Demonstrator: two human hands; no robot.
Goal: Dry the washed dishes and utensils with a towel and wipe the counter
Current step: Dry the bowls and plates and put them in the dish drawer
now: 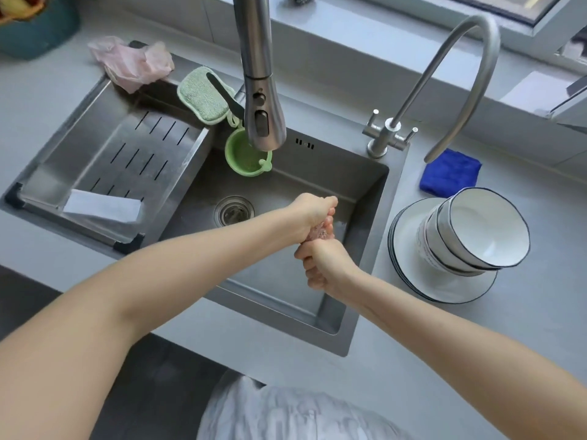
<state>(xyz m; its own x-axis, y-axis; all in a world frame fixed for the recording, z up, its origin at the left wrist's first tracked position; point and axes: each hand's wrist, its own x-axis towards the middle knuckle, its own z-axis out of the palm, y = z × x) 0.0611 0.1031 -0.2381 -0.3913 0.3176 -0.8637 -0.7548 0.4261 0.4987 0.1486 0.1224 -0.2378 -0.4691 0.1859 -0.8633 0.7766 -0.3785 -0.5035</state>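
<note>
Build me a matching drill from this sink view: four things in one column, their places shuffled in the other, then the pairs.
1. blue cloth
2. bowls
3. green sponge
4. pinkish rag

A. stacked on the plates
B. gripped by the left hand and right hand above the sink
C. on the sink's back edge beside the pull-out faucet
D. on the counter below the curved tap

Pairs: 1-D, 2-A, 3-C, 4-B

Blue towel (450, 174), navy-rimmed white bowls (479, 230), green sponge (203, 95), grey counter (540, 312).
</note>
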